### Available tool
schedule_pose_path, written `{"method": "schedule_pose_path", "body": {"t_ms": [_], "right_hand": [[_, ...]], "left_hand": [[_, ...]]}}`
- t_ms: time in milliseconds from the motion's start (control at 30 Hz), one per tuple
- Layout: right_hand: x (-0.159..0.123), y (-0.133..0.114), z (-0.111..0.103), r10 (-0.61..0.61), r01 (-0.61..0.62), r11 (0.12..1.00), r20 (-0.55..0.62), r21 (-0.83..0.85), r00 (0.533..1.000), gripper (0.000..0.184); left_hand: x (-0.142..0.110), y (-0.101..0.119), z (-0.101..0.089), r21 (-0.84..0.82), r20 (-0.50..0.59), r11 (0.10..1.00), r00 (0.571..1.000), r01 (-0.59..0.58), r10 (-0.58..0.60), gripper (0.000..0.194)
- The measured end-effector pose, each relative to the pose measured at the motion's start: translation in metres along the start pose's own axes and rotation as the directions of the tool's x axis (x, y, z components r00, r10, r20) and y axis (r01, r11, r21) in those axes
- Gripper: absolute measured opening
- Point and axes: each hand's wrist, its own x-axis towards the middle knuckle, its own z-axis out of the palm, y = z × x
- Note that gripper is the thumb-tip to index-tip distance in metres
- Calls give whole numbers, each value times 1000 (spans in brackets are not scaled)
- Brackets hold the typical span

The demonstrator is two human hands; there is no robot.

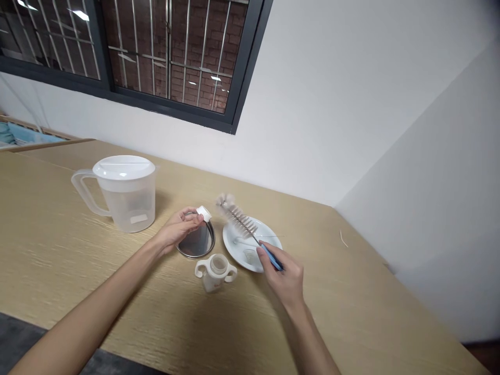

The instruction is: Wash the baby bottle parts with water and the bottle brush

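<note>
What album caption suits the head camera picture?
Left hand pinching a white cap, right hand gripping a blue-handled bottle brush.

Upper left: dark-framed window point(103, 52), metal bars point(167, 47), reddish-brown brick point(214, 41) beyond; bright light reflections point(81, 15) on the panes point(125, 31). White wall point(304, 94) below and right of it, meeting a greyer side wall point(441, 182) toward right edge. Pale wood-grain table point(156, 323) spans lower frame; dark grey surface point(15, 333), lower left corner.
</note>
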Motion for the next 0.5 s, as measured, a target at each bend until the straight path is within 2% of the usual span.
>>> {"method": "schedule_pose_path", "body": {"t_ms": [133, 367, 500], "right_hand": [[-1, 0, 1, -42, 42, 999, 61, 9, 997, 19], [0, 2, 1, 13, -13, 1000, -12, -8, 1000, 19], [1, 0, 0, -13, 12, 1000, 43, 24, 999, 19]], "left_hand": [[0, -2, -2, 32, 23, 999, 1000, 2, -3, 48], [1, 0, -3, 32, 93, 999, 995, -21, 18, 55], [0, 1, -2, 56, 151, 997, 987, -58, 49, 56]]}}
